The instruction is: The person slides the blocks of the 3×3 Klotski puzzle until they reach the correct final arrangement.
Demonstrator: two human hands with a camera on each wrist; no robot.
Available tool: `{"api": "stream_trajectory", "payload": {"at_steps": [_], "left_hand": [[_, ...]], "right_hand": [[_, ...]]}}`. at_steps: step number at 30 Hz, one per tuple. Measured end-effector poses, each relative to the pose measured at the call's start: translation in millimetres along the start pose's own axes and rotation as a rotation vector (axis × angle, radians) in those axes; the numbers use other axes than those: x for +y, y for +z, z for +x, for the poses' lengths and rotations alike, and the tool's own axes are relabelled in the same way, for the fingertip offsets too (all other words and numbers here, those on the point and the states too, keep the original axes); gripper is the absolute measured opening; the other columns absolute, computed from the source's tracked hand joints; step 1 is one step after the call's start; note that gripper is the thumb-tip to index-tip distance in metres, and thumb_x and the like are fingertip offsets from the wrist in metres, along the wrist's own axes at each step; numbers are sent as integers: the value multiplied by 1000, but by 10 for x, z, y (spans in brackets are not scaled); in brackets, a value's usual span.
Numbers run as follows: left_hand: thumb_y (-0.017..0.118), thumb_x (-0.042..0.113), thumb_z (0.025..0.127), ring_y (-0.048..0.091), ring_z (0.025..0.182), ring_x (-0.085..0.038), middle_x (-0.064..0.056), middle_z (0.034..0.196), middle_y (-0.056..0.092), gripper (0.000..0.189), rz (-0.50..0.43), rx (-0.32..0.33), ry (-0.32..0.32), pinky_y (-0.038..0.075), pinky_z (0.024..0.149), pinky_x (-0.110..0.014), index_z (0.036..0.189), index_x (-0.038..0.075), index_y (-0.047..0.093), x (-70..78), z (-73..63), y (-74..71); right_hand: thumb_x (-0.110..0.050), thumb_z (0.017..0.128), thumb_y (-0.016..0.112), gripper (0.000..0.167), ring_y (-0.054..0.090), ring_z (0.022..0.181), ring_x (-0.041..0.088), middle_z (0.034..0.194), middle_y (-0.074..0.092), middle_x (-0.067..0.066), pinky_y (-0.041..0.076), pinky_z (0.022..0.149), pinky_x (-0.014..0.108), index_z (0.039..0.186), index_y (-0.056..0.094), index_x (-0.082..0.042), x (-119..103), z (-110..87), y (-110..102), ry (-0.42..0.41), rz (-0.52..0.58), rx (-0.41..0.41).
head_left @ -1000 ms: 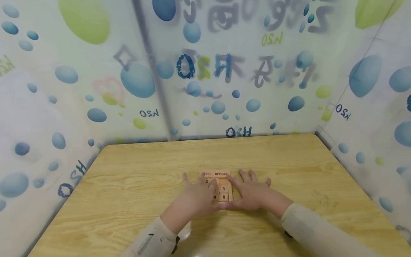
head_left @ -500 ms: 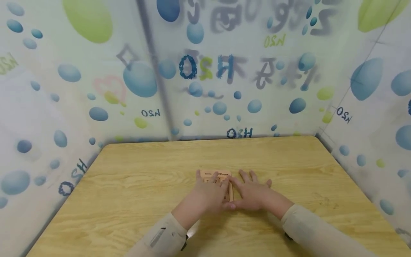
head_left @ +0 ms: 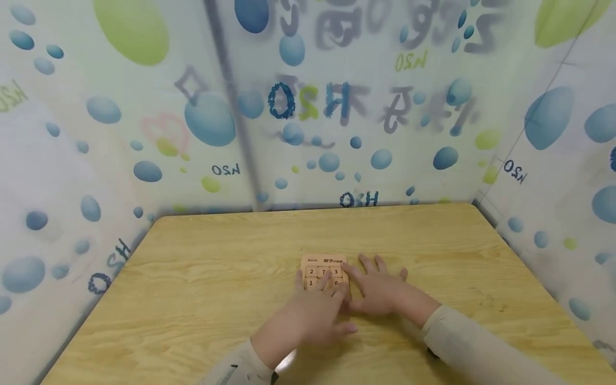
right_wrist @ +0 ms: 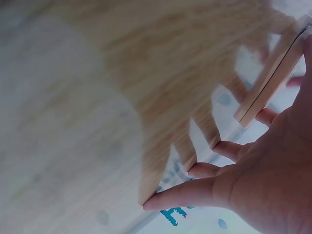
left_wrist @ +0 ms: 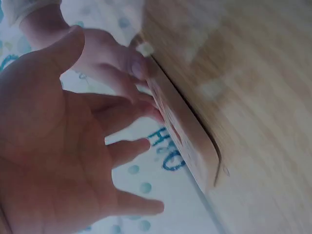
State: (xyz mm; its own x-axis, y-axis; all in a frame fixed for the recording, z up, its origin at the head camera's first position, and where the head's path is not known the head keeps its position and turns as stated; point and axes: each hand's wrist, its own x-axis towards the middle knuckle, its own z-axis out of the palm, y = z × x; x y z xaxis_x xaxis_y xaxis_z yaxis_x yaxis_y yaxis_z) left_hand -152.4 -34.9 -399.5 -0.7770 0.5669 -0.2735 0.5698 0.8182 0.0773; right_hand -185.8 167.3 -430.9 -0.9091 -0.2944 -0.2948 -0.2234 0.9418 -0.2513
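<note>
A wooden number slide puzzle [head_left: 317, 260] lies flat on the table, with tiles [head_left: 311, 271] reading 2, 7, 3 along its top row. My left hand [head_left: 313, 315] reaches over its near part, fingers extended and fingertips over the tiles; it hides the lower rows. In the left wrist view the left palm [left_wrist: 53, 156] faces the camera, thumb free, with the puzzle edge [left_wrist: 195, 136] beyond. My right hand [head_left: 382, 289] spreads beside the puzzle. Its index fingertip is at the top right corner and its thumb near the lower right, while the other fingers [right_wrist: 204, 169] touch the tabletop.
The light wooden table [head_left: 216, 278] has rounded far corners. Behind it and at both sides stand pale walls [head_left: 308, 182] printed with blue and green drops and lettering. Both forearms wear light sleeves [head_left: 471, 342].
My left hand moved right across the puzzle, then back toward the near edge, uncovering the top row. The 3 tile now sits at the top right, where a gap was. The right hand stays put.
</note>
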Motion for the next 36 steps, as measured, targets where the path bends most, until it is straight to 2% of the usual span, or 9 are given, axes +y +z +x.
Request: {"api": "stream_trajectory", "payload": {"at_steps": [2,6,11,15,18,20,25,30,36], "left_hand": [[46,79,99,20,168,-28,0,174,36,93,21,24,-44,13,123,-84,168,17,35,-53,35,-3],[45,81,97,20,168,-30,-5,173,38,99,25,2,-116,14,123,-84,167,11,35,-106,-4,-39],[47,86,93,22,167,-28,0,173,39,101,-12,-66,-95,13,122,-85,166,18,39,22,-124,-140],[44,84,96,16,169,-27,3,177,29,98,-10,-42,-65,12,124,-83,169,21,31,87,11,-166],[43,84,96,15,169,-28,7,177,29,96,14,-23,-89,13,124,-82,170,23,30,26,131,-102],[43,84,96,17,168,-30,7,175,32,96,27,-21,-118,13,124,-83,169,23,32,-46,138,-42],[45,84,96,20,167,-33,3,173,38,97,37,4,-166,13,121,-86,168,20,35,-237,9,27],[49,80,97,17,168,-35,1,179,25,96,5,4,-180,12,120,-88,170,20,30,-364,-145,-27],[54,77,97,19,167,-36,-1,178,28,92,-20,-24,-118,15,119,-88,167,21,36,-484,-337,-38]], "right_hand": [[-90,85,58,103,12,162,58,180,13,16,12,98,102,169,26,-41,-7,5,14,1,-6,0],[-92,83,57,106,11,162,57,180,13,16,11,98,102,169,25,-40,-24,10,13,4,-1,-5],[-95,81,54,108,10,162,58,180,12,17,8,97,103,170,25,-40,-36,7,-38,-6,7,-14],[-90,84,58,103,10,163,57,181,12,15,10,98,102,169,25,-41,-19,-4,-56,17,1,-8],[-87,86,60,100,11,162,57,181,12,15,12,98,102,169,26,-43,-9,-7,-41,19,-3,-8],[-87,86,60,100,13,161,59,180,13,16,13,97,102,169,26,-42,-14,-8,-28,5,-4,-10],[-91,82,60,106,14,161,60,179,15,18,12,97,102,169,26,-40,-22,-6,5,-3,-8,0],[-93,80,60,108,17,160,60,178,19,18,16,96,102,169,26,-40,-21,5,-5,-5,-16,5],[-92,77,65,108,22,157,61,177,22,20,18,93,102,167,29,-44,-30,17,-57,-22,-10,5]]}}
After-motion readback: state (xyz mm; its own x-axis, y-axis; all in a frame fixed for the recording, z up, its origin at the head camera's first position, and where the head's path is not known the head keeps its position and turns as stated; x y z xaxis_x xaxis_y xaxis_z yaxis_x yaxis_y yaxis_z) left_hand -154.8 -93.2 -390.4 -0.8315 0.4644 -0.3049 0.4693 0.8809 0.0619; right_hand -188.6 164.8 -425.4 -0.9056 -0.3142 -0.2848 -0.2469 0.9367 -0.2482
